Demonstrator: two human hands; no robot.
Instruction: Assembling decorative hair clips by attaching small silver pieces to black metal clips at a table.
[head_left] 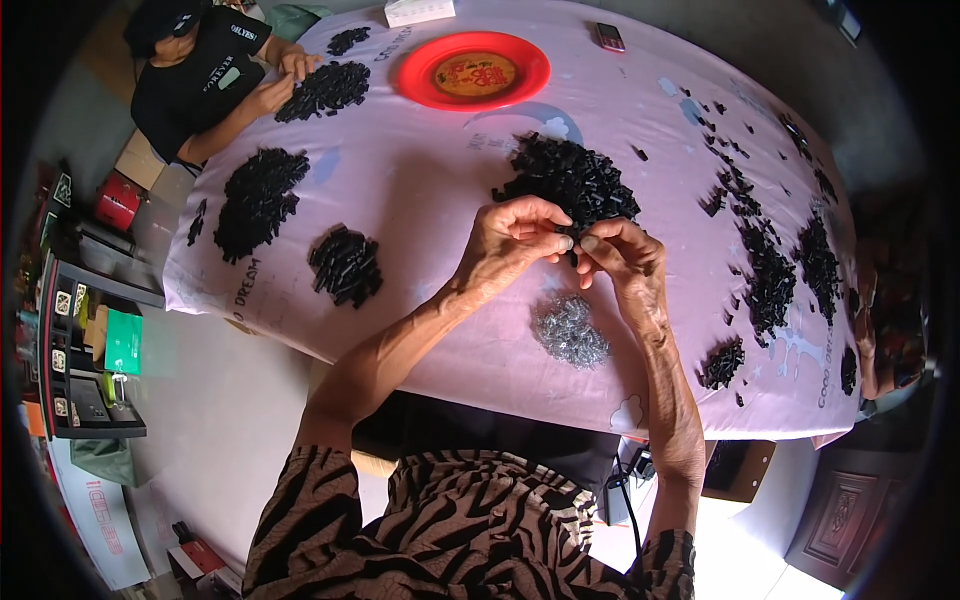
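My left hand [515, 238] and my right hand [625, 258] meet over the table, fingertips pinched together around a small black piece [573, 236]. Most of that piece is hidden by my fingers, so its exact shape cannot be made out. Just beyond my hands lies a large heap of small black pieces [570, 178]. Closer to me, below my fingers, is a pile of small shiny silver metal pieces [571, 331]. To the left of my left forearm sits a smaller heap of black, tube-like pieces [345, 265].
A pink cloth [420, 180] covers the table. More black heaps lie at left [260, 203] and right [768, 280]. A red plate [415, 85], a white box [419, 12] and a phone [610, 38] are at the far side. A co-worker [195, 85] handles black pieces at the far left.
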